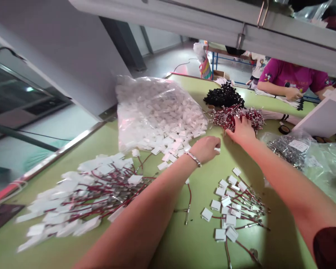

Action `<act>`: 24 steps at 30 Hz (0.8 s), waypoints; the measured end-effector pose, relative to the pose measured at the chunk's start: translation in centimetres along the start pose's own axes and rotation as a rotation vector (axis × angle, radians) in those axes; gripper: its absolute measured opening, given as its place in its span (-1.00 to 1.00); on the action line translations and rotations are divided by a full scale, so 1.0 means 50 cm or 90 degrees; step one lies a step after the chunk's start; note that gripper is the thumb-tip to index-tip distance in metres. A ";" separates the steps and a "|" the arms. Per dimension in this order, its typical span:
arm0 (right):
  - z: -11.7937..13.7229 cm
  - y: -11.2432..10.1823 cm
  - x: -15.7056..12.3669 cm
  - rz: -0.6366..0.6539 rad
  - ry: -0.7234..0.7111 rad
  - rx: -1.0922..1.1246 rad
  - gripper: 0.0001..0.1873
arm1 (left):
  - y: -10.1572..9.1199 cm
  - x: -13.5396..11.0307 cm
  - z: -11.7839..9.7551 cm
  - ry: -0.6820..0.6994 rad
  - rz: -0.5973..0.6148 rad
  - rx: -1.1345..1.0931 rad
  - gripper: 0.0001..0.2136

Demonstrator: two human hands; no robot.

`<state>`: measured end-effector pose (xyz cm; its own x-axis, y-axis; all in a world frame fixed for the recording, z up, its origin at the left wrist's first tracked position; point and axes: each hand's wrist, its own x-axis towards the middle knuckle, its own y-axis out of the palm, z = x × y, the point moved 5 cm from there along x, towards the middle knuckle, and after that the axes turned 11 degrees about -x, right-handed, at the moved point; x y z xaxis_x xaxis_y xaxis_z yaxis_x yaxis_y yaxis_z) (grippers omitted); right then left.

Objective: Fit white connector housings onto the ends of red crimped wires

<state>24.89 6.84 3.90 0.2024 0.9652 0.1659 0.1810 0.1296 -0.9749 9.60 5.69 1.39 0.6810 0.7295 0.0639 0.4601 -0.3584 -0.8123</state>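
Note:
My left hand (205, 148), with a bracelet on its wrist, is closed on a small white plastic connector housing (217, 150); one end pokes out of the fingers. My right hand (243, 131) has its fingers spread over the near side of a heap of short red wires (226, 115) with metal terminals; its fingertips touch the heap. Left of my left hand, loose white housings (175, 146) spill from a large clear bag (145, 108). Red wires with white housings fitted lie in a big pile (100, 190) at the left and a smaller group (231, 205) at the right.
Behind the red wires sits a heap of black parts (225, 95). Clear bags of metal terminals (289, 147) lie at the right, near a black tape roll (284, 129). A shelf beam (212, 28) crosses overhead. Across the table a person in a purple shirt (294, 76) handles white wires.

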 end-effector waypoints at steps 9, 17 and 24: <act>-0.037 0.049 -0.023 -0.052 -0.200 -0.052 -0.59 | 0.003 0.006 0.021 0.000 0.001 -0.059 -0.91; -0.115 0.050 -0.066 -0.060 -0.292 -0.036 -0.55 | -0.004 0.002 0.017 -0.019 0.021 -0.085 -0.86; -0.094 -0.025 -0.089 -0.095 -0.207 -0.040 -0.61 | -0.018 0.000 0.019 -0.073 0.001 -0.120 -0.84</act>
<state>28.30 1.29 5.08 -0.1455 0.9599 0.2397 0.2465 0.2698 -0.9308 8.65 6.57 1.59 0.6176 0.7864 -0.0124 0.5646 -0.4542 -0.6892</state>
